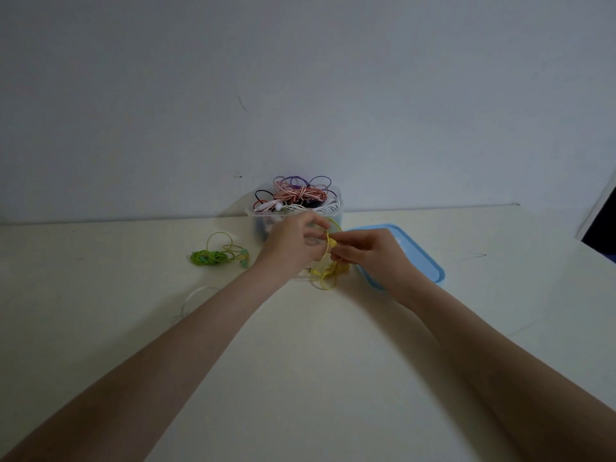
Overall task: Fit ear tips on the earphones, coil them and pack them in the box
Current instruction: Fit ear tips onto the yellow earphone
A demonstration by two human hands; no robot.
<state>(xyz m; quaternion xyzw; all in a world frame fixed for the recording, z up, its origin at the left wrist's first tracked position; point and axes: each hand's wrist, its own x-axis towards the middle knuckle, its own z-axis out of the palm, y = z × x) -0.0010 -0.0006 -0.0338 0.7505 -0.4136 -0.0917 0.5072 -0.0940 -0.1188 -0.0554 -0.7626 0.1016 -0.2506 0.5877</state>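
I see both hands, left point(293, 243) & right point(366, 253), pinching yellow earphones point(328, 261), prob mid-coil; green set point(213, 256) coiled, unpacked; box point(295, 211) near full

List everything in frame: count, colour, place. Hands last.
yellow earphones: 1, yellow, held between both hands in front of the box, cable hanging to the table
green earphones: 1, green, coiled on the table left of the hands
box: 1, clear plastic, at the back of the table by the wall, partly behind the left hand
earphones in box: several tangled, pink-white, purple, white, black; exact count unclear
lid: 1, blue, on the table right of the box, partly behind the right hand
clear cable: 1, transparent loop on the table by the left forearm
table: 1, cream
wall: 1, white
left hand: pinches the yellow cable
right hand: pinches the yellow cable
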